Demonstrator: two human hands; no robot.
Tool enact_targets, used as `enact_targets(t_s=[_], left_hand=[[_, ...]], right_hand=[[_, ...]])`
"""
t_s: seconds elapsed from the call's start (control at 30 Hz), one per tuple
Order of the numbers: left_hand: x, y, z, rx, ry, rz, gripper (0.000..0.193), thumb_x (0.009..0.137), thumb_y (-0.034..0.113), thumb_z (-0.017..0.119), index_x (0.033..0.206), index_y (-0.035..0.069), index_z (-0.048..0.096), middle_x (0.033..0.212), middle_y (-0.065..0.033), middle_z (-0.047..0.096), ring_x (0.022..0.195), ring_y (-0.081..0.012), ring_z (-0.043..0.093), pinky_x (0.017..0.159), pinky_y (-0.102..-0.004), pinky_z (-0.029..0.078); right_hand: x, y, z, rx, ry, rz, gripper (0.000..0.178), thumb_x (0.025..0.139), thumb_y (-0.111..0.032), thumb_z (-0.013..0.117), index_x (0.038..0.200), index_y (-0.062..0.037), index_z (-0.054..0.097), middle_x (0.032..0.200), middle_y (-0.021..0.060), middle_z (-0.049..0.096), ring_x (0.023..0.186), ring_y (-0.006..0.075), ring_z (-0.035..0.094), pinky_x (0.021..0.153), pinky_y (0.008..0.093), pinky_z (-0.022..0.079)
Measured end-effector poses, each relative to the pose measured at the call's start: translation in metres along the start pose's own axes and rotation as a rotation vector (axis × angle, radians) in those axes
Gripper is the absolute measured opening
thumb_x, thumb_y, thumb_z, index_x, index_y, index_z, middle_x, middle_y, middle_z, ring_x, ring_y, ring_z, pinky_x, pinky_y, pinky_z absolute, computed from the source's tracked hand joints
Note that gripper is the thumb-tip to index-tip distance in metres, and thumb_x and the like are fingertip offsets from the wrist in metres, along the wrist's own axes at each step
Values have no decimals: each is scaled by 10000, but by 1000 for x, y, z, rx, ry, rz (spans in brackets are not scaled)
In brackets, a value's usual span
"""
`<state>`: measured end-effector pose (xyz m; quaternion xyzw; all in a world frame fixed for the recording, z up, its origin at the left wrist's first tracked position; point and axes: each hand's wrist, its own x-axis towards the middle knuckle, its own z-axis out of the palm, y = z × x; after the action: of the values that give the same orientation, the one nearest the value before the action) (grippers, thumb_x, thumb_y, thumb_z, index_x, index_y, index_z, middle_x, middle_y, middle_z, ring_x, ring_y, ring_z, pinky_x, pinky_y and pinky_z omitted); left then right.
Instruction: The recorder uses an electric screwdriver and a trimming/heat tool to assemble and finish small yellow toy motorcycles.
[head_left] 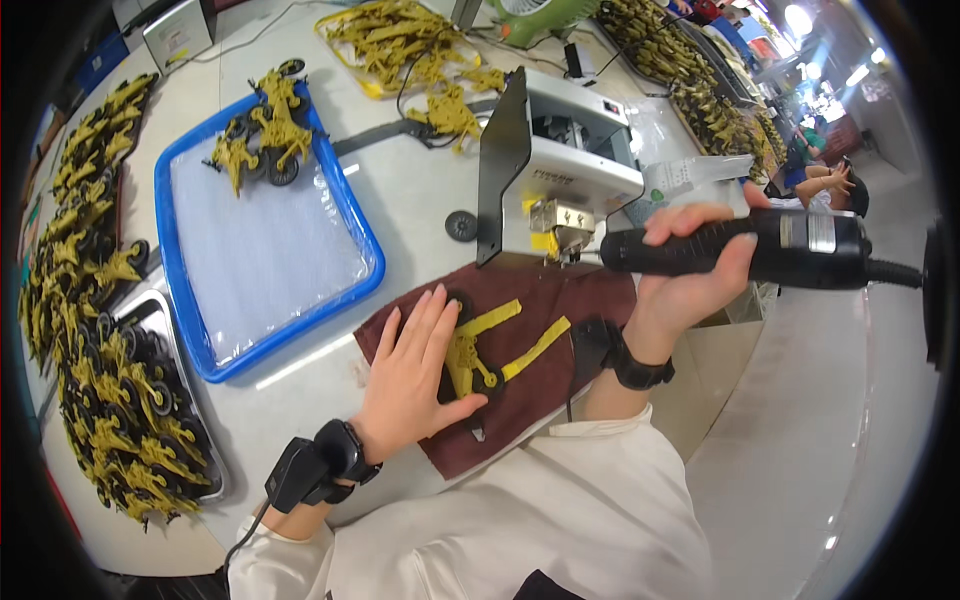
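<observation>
On a brown cloth (535, 405), my left hand (410, 375) lies with its fingers stretched out over a yellow toy motorcycle piece (466, 362). The hand covers part of that piece, and a dark wheel shows by the fingertips. Two yellow strips (538, 348) rest on the cloth to its right. My right hand (690, 270) is wrapped round a black electric screwdriver (800, 248), held level. Its tip points left at the metal front block of a grey screw feeder (585, 170); whether they touch I cannot tell.
A blue-rimmed tray (372, 262) holds assembled yellow toy motorcycles (280, 130) at its far end. Many more toys crowd a metal tray (212, 440) and the left side. A loose black wheel (461, 226) lies beside the feeder. Yellow parts (400, 45) and a green fan (540, 15) are behind.
</observation>
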<state>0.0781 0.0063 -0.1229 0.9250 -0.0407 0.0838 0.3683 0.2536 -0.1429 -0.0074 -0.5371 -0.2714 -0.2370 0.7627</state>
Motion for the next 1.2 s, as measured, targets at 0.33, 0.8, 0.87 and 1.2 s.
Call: enact_targets(t_s=[0.33,0.8,0.87,1.2], left_hand=[[-13,-11,2,-9,200,-1,1041,592,477,771,1363,-7,267,1379,-220,313,1293,-370,298,1045,-564,190],[-15,-18,0,70,105,-72,911,605,474,752,1312,31,385,1360,-122,404,1281,-330,326,1030,-607,147],[-13,-22,1,69,116,-47,883,609,462,750,1299,33,403,1340,-114,421,1264,-314,344,1018,-624,162],[-14,-26,1,-17,103,-86,898,581,445,768,1299,53,398,1336,-106,418,1258,-300,351,1013,-616,178]], right_hand=[[-13,9,18,-32,-105,123,463,842,-256,536,1153,28,344,586,100,499,429,182,489,429,287,428],[-93,-4,37,254,-464,195,698,858,-548,450,1284,-37,237,665,88,505,442,202,481,457,355,418],[-93,-4,38,292,-382,214,704,857,-564,444,1284,-43,239,668,85,505,446,201,481,463,357,418],[-106,5,47,303,-443,347,735,827,-461,623,1240,-9,216,730,124,538,578,219,547,574,324,498]])
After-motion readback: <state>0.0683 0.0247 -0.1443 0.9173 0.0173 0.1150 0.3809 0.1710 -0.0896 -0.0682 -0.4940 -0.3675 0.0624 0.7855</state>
